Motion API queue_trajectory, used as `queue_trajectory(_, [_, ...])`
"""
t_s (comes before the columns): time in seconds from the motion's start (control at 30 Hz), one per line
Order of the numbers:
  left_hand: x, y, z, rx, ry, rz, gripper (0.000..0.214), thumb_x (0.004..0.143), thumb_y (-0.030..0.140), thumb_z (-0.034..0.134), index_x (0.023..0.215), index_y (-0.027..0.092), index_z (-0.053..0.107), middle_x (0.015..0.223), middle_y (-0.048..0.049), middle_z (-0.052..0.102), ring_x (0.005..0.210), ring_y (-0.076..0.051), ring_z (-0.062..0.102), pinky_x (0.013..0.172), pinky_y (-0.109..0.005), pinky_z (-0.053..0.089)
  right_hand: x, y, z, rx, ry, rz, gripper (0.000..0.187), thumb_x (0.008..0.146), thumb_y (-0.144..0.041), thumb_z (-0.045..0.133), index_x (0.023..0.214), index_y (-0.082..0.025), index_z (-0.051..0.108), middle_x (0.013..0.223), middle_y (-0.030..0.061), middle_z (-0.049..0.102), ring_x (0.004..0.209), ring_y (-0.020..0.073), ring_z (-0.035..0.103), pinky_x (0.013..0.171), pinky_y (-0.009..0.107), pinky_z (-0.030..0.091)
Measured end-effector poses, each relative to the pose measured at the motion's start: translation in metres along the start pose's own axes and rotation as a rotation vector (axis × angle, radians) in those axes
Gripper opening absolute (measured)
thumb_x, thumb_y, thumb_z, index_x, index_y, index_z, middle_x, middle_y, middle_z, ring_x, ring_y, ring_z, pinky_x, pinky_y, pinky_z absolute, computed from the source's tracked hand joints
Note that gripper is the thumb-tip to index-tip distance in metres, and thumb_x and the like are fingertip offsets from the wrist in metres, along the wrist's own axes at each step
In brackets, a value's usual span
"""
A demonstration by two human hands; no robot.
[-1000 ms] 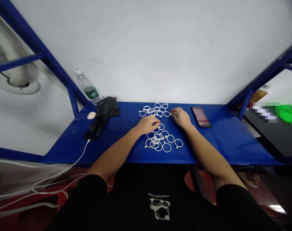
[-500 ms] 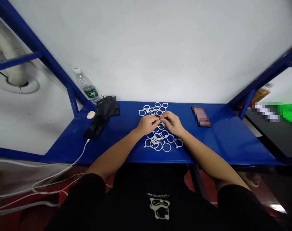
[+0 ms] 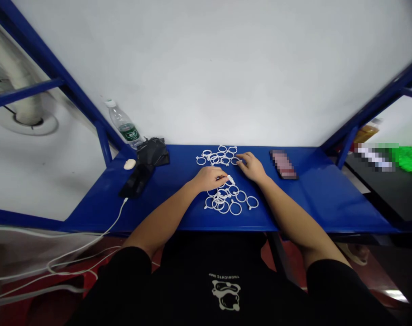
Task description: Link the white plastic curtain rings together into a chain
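My left hand (image 3: pixel 211 178) is closed in a pinch over the middle of the desk, with a white plastic ring (image 3: pixel 231 179) at its fingertips, seen nearly edge-on. My right hand (image 3: pixel 251 166) rests at the back group, thumb and forefinger parted around the edge of another white ring (image 3: pixel 235 161) lying flat. Several similar rings, each with a small knob, form that back group (image 3: pixel 221 154) near the wall. A front pile of rings (image 3: pixel 222 207) overlaps loosely below my left hand, which partly covers some of it.
The blue desk (image 3: pixel 179 208) meets a white wall. A phone (image 3: pixel 284 164) lies to the right. At left are a water bottle (image 3: pixel 127 130), a black crumpled bag (image 3: pixel 154 151), a black device (image 3: pixel 134 181) with a white cable (image 3: pixel 114 222), and a small cream-coloured object (image 3: pixel 129 164).
My hands were together at the middle and have separated. The right has moved back and right, where a ring now lies at the back group; the left now holds a ring up from the front pile.
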State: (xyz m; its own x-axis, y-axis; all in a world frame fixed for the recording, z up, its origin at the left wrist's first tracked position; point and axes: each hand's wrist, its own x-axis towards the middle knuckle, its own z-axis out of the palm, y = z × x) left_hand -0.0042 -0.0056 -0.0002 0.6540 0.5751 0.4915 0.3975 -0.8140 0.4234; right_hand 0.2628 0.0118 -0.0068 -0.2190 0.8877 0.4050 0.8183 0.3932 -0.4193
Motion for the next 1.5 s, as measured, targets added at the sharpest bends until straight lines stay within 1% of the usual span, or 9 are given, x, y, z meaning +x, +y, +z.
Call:
queue_trajectory(0.13, [0.0,-0.004,-0.002,0.018,0.025,-0.068,0.03,0.103,0.038,0.063,0.084,0.021,0.079,0.078,-0.0006,0.075,0.071,-0.013,0.067,0.071,-0.027,0.05,0.004,0.004,0.005,-0.119,-0.139,0.05,0.043,0.103,-0.039,0.063,0.143,-0.024,0.069,0.142,0.0121,0.066,0.117,0.0298,0.071,0.096,0.04,0.06])
queue_trajectory(0.3, [0.002,-0.009,-0.003,0.025,0.052,-0.129,0.031,0.102,0.036,0.066,0.078,0.02,0.076,0.074,-0.0007,0.074,0.068,-0.013,0.065,0.07,-0.028,0.049,0.006,-0.005,0.005,-0.185,-0.158,0.116,0.051,0.101,-0.037,0.065,0.15,-0.024,0.064,0.146,0.0137,0.064,0.119,0.0313,0.071,0.096,0.039,0.059])
queue_trajectory(0.43, [0.002,-0.011,0.0,0.023,0.051,-0.139,0.024,0.101,0.033,0.069,0.083,0.021,0.078,0.077,-0.0004,0.075,0.07,-0.013,0.065,0.071,-0.028,0.05,0.005,0.003,-0.002,-0.204,-0.159,0.19,0.037,0.101,-0.037,0.065,0.133,-0.022,0.075,0.133,0.0146,0.071,0.112,0.0312,0.072,0.093,0.039,0.058])
queue_trajectory(0.6, [0.001,-0.011,0.002,0.02,0.133,-0.137,0.013,0.099,0.03,0.072,0.104,0.022,0.081,0.098,-0.0021,0.077,0.067,-0.01,0.063,0.074,-0.028,0.055,0.006,0.003,-0.006,0.025,-0.109,0.094,0.021,0.101,-0.031,0.064,0.109,-0.022,0.08,0.111,0.0094,0.081,0.101,0.0259,0.074,0.091,0.036,0.056])
queue_trajectory(0.7, [0.001,-0.008,0.001,0.021,0.253,-0.096,0.027,0.099,0.036,0.075,0.122,0.022,0.077,0.118,-0.006,0.073,0.066,-0.008,0.061,0.073,-0.028,0.058,0.0,-0.015,-0.004,0.2,-0.078,-0.013,0.022,0.1,-0.035,0.066,0.108,-0.021,0.081,0.098,0.0061,0.082,0.082,0.0216,0.073,0.081,0.033,0.056])
queue_trajectory(0.83, [0.002,-0.004,0.003,0.062,0.307,-0.051,0.028,0.099,0.037,0.075,0.124,0.024,0.077,0.123,-0.0076,0.073,0.091,-0.015,0.072,0.08,-0.03,0.061,-0.01,-0.045,-0.001,0.293,-0.058,-0.109,0.018,0.097,-0.034,0.068,0.099,-0.02,0.081,0.085,0.0042,0.08,0.071,0.0181,0.068,0.071,0.03,0.052])
queue_trajectory(1.13, [0.005,0.003,0.003,0.015,0.203,-0.159,0.016,0.098,0.036,0.076,0.106,0.023,0.081,0.111,-0.0055,0.079,0.087,-0.016,0.072,0.079,-0.03,0.058,-0.014,-0.061,-0.003,0.42,-0.052,-0.139,0.022,0.102,-0.038,0.062,0.099,-0.022,0.077,0.096,0.0065,0.08,0.089,0.0221,0.073,0.083,0.036,0.056])
queue_trajectory(1.37, [0.003,-0.005,-0.005,-0.008,0.002,-0.139,0.015,0.096,0.036,0.074,0.098,0.022,0.08,0.097,-0.0026,0.08,0.086,-0.016,0.072,0.078,-0.029,0.054,-0.01,-0.041,0.01,0.503,-0.189,-0.036,0.038,0.099,-0.055,0.065,0.097,-0.019,0.078,0.074,0.0018,0.073,0.065,0.018,0.064,0.063,0.029,0.052])
queue_trajectory(1.5, [0.003,-0.002,-0.004,-0.094,-0.134,-0.13,0.021,0.098,0.042,0.072,0.095,0.024,0.082,0.091,-0.0015,0.081,0.08,-0.016,0.072,0.077,-0.029,0.054,0.002,-0.014,0.008,0.184,-0.033,-0.036,0.032,0.105,-0.039,0.055,0.115,-0.019,0.077,0.107,0.0101,0.079,0.096,0.0247,0.073,0.09,0.038,0.058])
